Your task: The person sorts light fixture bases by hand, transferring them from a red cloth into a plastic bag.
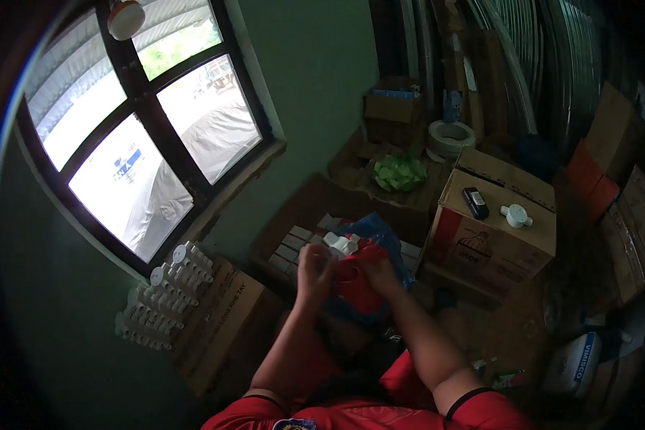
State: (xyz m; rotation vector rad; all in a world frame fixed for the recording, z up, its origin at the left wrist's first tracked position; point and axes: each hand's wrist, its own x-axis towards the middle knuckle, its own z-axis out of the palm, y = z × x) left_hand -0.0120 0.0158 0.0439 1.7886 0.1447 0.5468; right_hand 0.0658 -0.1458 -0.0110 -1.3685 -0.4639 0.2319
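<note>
In front of me a red bag [358, 290] hangs open, with a blue plastic bag [380, 233] around and behind it. My right hand [377, 276] is closed on the red bag's right side. White plastic fittings [342, 244] show at the bag's mouth. My left hand [317, 266] is at the left of these fittings, fingers bent; whether it grips one is too dark to make out. Small white boxes [290, 247] lie behind my left hand.
Stacked white round fittings [166, 288] stand on a carton [218, 322] at the left. A large carton [491, 236] at the right bears a black device [474, 203] and a white round fitting [516, 216]. Behind are a green bag [400, 173] and a white coil [451, 137].
</note>
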